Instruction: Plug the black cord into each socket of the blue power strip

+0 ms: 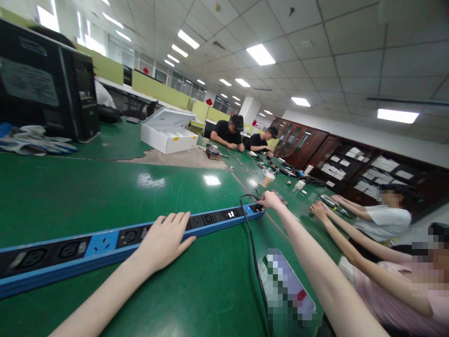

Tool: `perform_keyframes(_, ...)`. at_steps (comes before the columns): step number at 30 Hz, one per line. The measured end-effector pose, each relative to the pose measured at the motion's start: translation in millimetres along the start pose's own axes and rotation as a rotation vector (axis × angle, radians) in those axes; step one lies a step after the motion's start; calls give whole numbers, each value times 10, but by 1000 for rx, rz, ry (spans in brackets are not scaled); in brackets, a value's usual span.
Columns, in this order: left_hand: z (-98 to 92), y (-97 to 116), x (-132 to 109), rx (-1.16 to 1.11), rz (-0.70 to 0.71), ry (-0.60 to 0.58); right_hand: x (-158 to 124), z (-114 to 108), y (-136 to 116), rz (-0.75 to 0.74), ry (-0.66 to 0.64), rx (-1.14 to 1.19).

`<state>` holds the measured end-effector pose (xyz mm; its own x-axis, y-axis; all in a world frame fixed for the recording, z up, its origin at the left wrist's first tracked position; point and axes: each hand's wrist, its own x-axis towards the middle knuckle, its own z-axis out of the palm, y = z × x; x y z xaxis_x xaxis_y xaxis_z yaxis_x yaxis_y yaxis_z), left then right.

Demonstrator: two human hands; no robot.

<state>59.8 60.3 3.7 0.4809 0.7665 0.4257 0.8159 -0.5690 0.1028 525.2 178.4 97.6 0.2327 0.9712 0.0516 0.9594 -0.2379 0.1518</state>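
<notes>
A long blue and black power strip (104, 244) runs from the left edge across the green table. My left hand (167, 239) lies over its middle, fingers bent over the far edge and thumb along the near side. At the strip's right end my right hand (270, 200) pinches a black plug (258, 206), its fingers closed; the plug sits at the last socket, though how deep I cannot tell. From there a black cable (251, 238) loops up and runs down toward me. Between the cable and my right forearm lies a phone (293, 283), partly pixelated.
Behind the strip stand an open white box (170, 135), a black computer case (45, 84) and gloves (33, 140). A plastic cup (268, 179) and scattered small parts lie farther back. Co-workers sit at the far end and along the right side, their hands on the table.
</notes>
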Motion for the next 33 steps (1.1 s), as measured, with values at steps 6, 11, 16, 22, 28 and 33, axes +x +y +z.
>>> perform_keyframes(6,302,821,750,-82,49,5,-47,-8,-22,21,26,-7)
perform_keyframes(11,609,1205,1178,-92,32,-5,-97,12,-39,15,49,-18)
perform_keyframes(16,782,1262,1287,-88,19,1,-179,90,-25,16,87,-19)
perform_keyframes(22,855,1255,1304,-62,7,16,-210,113,0,8,103,24)
perform_keyframes(28,888,1263,1303,-57,8,33,-255,128,-7,24,128,43)
perform_keyframes(33,874,1257,1297,-55,12,47,-258,38,-28,20,104,65)
